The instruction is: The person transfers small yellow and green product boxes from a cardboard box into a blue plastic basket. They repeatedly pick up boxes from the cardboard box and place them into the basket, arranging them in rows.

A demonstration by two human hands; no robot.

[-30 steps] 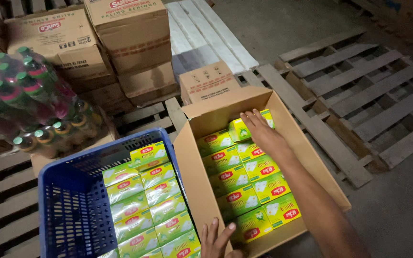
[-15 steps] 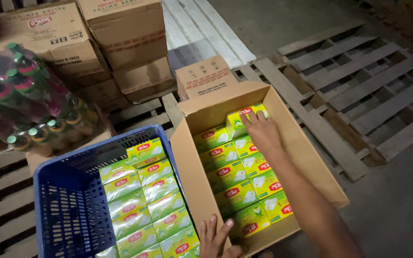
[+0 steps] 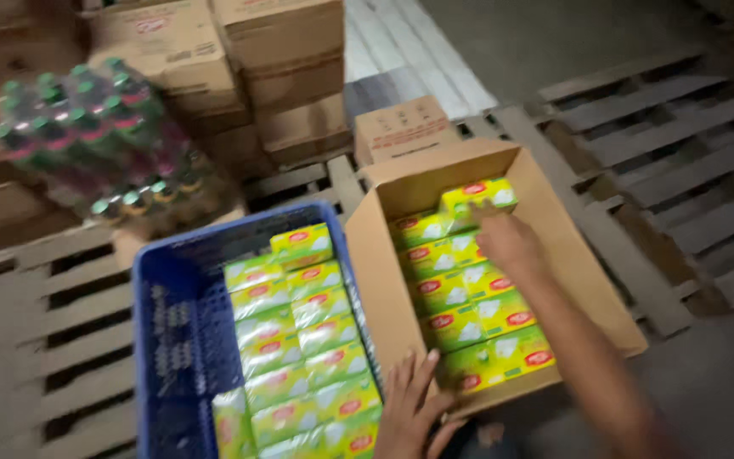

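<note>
An open cardboard box (image 3: 558,234) holds two rows of small yellow-green packets (image 3: 469,293) with red labels. My right hand (image 3: 507,238) reaches into the box's far end, fingers resting against the topmost packet (image 3: 476,195); whether it grips it is blurred. My left hand (image 3: 409,412) lies open on the box's near left corner, fingers spread. Left of the box, a blue plastic crate (image 3: 176,340) is filled with the same packets (image 3: 299,331).
Shrink-wrapped bottles with green caps (image 3: 95,140) sit at the back left. Stacked brown cartons (image 3: 273,68) stand behind the crate, with a smaller carton (image 3: 401,127) behind the box. Wooden pallets (image 3: 664,144) lie to the right and under everything.
The view shifted right and blurred. My right hand slid slightly back from the box's far wall along the top packet. My left hand rose higher onto the box's near corner.
</note>
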